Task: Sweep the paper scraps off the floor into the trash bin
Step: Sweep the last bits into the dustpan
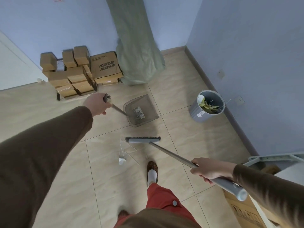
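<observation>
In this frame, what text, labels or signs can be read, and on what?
Large cardboard box: upside-down printed characters, too blurred to quote.
Paper scrap in dustpan: print, unreadable.
Trash bin: white label, unreadable.
Box at lower right: handling symbols, no legible words.

The left arm reaches forward and slightly inward, nearly straight, in a brown sleeve down to the wrist. The left hand [97, 105] is curled round the top of a thin handle [118, 110], knuckles up, thumb side towards the body. The right arm comes in from the right edge, bent, also brown-sleeved. The right hand [212, 169] wraps a long handle [172, 156] partway along, fingers curled over it, back of the hand upward. Both hands are well apart. One leg in red steps forward below them.
</observation>
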A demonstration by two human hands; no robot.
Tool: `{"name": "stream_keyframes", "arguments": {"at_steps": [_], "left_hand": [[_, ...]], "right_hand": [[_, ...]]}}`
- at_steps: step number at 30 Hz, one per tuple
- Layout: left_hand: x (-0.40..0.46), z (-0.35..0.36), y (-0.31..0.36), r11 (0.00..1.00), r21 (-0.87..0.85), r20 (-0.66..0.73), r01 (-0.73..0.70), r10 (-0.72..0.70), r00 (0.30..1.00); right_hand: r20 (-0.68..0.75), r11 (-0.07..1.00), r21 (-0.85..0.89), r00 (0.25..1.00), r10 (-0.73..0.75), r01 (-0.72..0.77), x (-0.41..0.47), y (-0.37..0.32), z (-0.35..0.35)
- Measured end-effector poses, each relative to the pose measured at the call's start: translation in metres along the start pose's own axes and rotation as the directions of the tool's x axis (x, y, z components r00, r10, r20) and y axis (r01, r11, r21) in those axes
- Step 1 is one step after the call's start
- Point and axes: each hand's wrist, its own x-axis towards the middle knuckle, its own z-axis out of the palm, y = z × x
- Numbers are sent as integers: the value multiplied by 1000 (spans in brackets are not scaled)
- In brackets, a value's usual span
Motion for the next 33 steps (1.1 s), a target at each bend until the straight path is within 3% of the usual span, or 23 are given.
{"name": "stream_keyframes", "arguments": {"at_steps": [3,7,16,21,28,33], "left_hand": [[-65,-23,-50,999,-53,-81,12,-16,997],[-145,-47,-105,999,27,-182,44,-38,982],[-276,-72,-193,971,-22,-200,238,-237,951],[-318,-66,-211,951,-16,-163,307,-306,938],[-335,-13,-210,917,-62,-82,394,-398,913],[-317,11,-195,881,-137,-50,453,-463,885]], "right_hand": [[-41,1000,23,999,-9,10,-17,-4,30],[-106,999,-7,994,-33,33,-28,-14,68],[-163,998,40,986,-41,48,-18,-49,112],[-153,969,215,984,-87,119,-8,-60,116],[-138,825,540,984,-109,167,29,-71,130],[-175,885,424,976,-131,195,75,-87,142]]}}
